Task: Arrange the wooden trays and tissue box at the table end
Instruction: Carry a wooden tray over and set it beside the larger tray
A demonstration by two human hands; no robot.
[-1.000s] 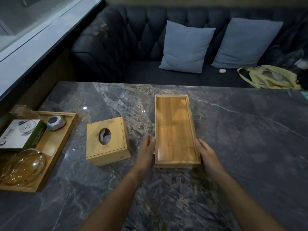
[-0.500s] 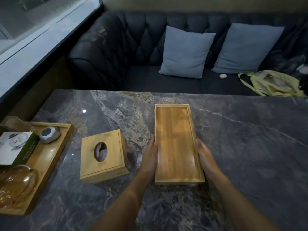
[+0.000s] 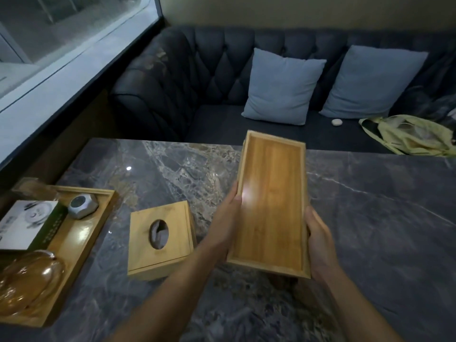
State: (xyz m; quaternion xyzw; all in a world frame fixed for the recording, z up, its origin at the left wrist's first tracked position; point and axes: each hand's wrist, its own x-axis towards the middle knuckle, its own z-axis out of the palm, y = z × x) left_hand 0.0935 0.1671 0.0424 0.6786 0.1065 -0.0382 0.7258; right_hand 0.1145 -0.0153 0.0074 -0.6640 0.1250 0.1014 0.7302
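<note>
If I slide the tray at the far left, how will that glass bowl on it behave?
The domed clear glass bowl looks fragile and probably slippery on the loaded wooden tray's glossy base. It sits at the near end, apparently overhanging the rim, so a quick shove might make it skid or tip off.

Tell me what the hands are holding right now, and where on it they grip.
Both hands hold the empty wooden tray by its long sides: left hand on the left edge, right hand on the right edge, toward its near end.
</note>
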